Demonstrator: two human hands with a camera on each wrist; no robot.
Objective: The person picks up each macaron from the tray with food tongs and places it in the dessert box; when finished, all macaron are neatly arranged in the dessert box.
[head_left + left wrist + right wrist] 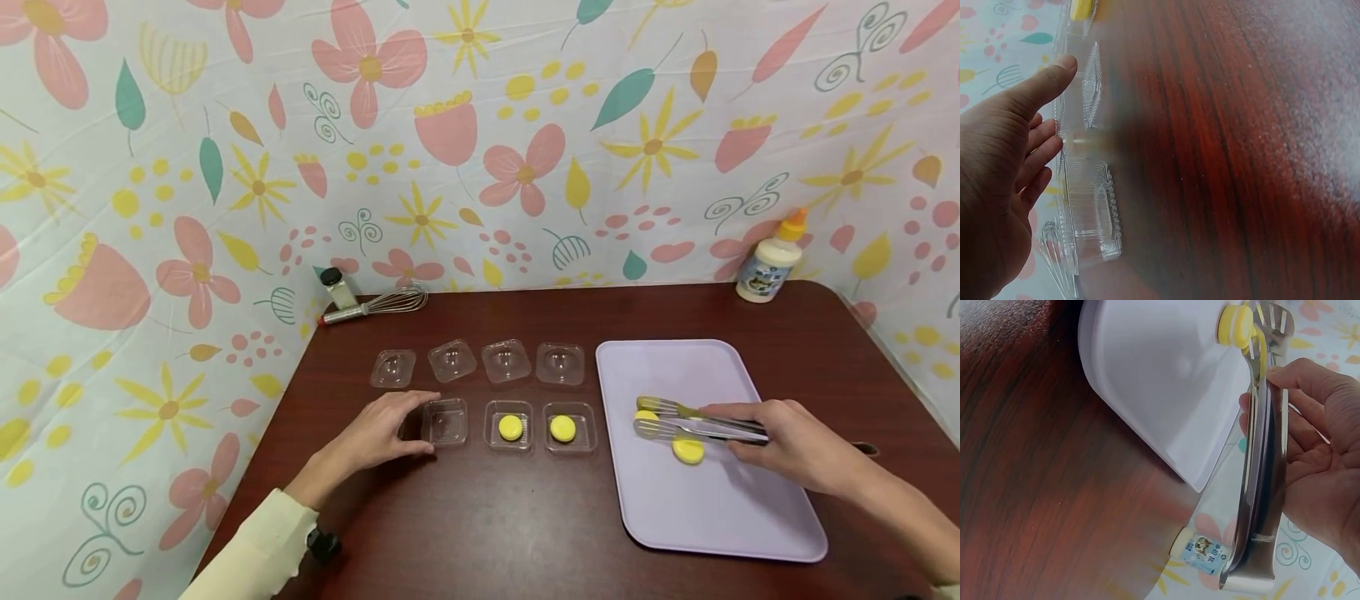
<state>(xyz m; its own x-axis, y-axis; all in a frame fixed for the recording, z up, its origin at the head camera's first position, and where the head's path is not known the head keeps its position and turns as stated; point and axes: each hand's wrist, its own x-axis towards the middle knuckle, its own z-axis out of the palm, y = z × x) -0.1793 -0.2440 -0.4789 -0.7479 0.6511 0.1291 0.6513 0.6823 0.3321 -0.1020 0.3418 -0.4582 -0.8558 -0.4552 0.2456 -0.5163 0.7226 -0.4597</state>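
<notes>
My right hand [787, 437] holds metal tongs [720, 427] over the lilac tray [720, 508]. Between the tong tips one round yellow piece [645, 415] partly shows; whether they squeeze it I cannot tell. Another yellow piece [687, 451] lies on the tray just below the tongs. At the left, my left hand [382, 429] has thumb and fingers spread at the near side of a clear plastic box [445, 422] with nothing in it; firm contact is unclear. Two more clear boxes to its right, a middle one [491, 443] and a right one [588, 443], each hold a yellow piece.
Several clear domed lids [506, 360] form a row behind the boxes. A whisk [386, 303] and a black-capped jar [339, 289] stand at the table's back left corner. At the back right is a white bottle with a yellow cap [768, 265]. Patterned cloth [480, 167] hangs behind.
</notes>
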